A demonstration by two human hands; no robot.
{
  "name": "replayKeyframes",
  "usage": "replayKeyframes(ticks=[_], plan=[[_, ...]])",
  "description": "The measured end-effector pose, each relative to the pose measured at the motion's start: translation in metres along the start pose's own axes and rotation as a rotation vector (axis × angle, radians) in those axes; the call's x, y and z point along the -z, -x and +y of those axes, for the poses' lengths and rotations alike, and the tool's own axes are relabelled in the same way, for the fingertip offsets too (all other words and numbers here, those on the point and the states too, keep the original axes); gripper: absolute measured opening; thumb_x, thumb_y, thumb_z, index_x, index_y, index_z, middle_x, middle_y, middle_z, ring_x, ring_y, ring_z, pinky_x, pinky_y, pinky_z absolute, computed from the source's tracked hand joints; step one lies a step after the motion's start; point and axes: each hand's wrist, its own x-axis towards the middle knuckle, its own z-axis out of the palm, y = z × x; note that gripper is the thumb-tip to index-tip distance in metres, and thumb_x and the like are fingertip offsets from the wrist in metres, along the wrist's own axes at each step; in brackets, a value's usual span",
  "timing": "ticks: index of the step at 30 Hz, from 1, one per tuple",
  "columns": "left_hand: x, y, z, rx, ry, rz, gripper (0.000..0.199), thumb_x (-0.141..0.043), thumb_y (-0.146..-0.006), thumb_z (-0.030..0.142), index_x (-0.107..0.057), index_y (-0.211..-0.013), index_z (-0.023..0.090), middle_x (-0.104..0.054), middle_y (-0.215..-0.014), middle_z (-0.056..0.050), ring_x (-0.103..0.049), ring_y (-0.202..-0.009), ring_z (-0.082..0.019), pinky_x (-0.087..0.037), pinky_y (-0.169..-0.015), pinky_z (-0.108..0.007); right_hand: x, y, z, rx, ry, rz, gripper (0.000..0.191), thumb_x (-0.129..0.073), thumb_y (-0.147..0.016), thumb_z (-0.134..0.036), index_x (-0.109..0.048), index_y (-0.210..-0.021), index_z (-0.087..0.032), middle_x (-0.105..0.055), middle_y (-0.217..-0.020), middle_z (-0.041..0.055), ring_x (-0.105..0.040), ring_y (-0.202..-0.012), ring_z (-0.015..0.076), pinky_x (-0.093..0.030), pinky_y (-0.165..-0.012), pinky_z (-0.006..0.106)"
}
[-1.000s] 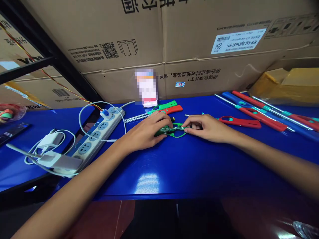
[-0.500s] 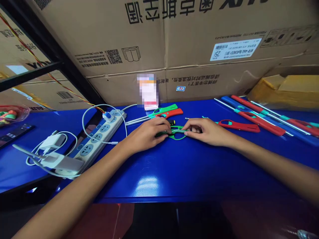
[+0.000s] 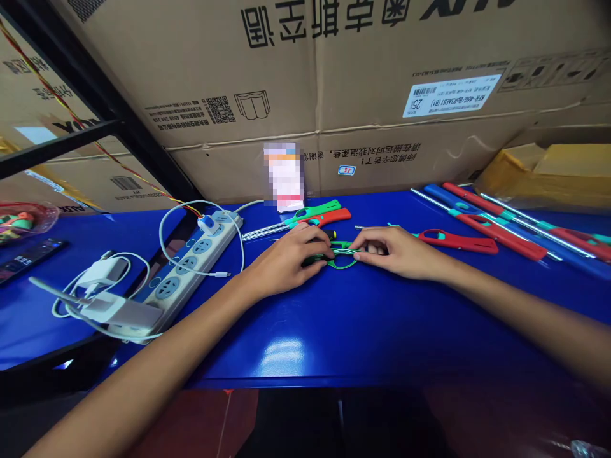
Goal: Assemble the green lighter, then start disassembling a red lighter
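Note:
My left hand (image 3: 296, 257) is closed with thumb and fingers around one end of a green lighter casing (image 3: 340, 266), hiding that end. At its other end, my right hand (image 3: 391, 251) pinches the casing's edge between thumb and forefinger. A trigger loop and a thin pale strip show between the hands. Just behind the left fingers lies a tool with a black and yellow handle (image 3: 331, 235). Further back are a long-nosed green lighter (image 3: 324, 208) and an orange-red one (image 3: 337, 217). A red lighter (image 3: 461, 242) rests beyond my right hand, its front partly hidden.
Several red and blue long-nosed lighters (image 3: 506, 238) lie at the right. A power strip (image 3: 185, 264) with white chargers (image 3: 121, 310) and cables stands at the left. A lit phone (image 3: 286, 184) leans on the large carton (image 3: 214, 152). A yellowish box (image 3: 573, 162) sits back right.
My left fingers have shifted slightly on the green casing and cover a little more of it. My right hand stays in nearly the same place.

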Motion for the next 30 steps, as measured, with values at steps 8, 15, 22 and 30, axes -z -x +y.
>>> replayKeyframes(ticks=[8, 15, 22, 30], plan=[[0.0032, -0.0008, 0.0046, 0.018, -0.018, -0.025, 0.03, -0.061, -0.103, 0.012, -0.065, -0.132, 0.02, -0.069, -0.128, -0.009, -0.064, -0.122, -0.025, -0.054, -0.109, -0.047, 0.0002, 0.0006, -0.0011, 0.0, -0.016, -0.013, 0.03, -0.066, -0.099, -0.048, -0.075, -0.104, -0.02, -0.058, -0.071, -0.0026, -0.046, -0.062, 0.0144, -0.035, -0.062, 0.03], [0.001, 0.0001, -0.0011, -0.019, -0.095, -0.007, 0.025, -0.062, -0.102, 0.016, -0.066, -0.126, 0.02, -0.072, -0.124, -0.009, -0.068, -0.117, -0.025, -0.058, -0.102, -0.042, 0.0015, 0.0004, -0.0037, 0.008, -0.001, -0.015, 0.03, -0.065, -0.099, -0.048, -0.075, -0.104, -0.02, -0.058, -0.072, -0.0023, -0.047, -0.063, 0.0147, -0.035, -0.063, 0.03], [-0.0016, -0.0001, 0.0008, -0.057, -0.191, -0.001, 0.022, -0.058, -0.104, 0.015, -0.068, -0.123, 0.017, -0.072, -0.121, -0.01, -0.069, -0.113, -0.023, -0.06, -0.099, -0.039, 0.0012, 0.0005, -0.0045, 0.006, -0.005, -0.026, 0.031, -0.065, -0.099, -0.049, -0.074, -0.104, -0.02, -0.059, -0.073, -0.0017, -0.048, -0.064, 0.0151, -0.037, -0.064, 0.031], [-0.0057, -0.0026, 0.0055, -0.107, -0.351, 0.026, 0.021, -0.053, -0.104, 0.014, -0.069, -0.118, 0.015, -0.073, -0.117, -0.011, -0.07, -0.109, -0.025, -0.061, -0.095, -0.04, 0.0008, 0.0004, -0.0058, -0.006, 0.007, -0.016, 0.031, -0.065, -0.099, -0.05, -0.074, -0.103, -0.02, -0.059, -0.073, -0.0017, -0.049, -0.064, 0.0155, -0.037, -0.065, 0.031]])
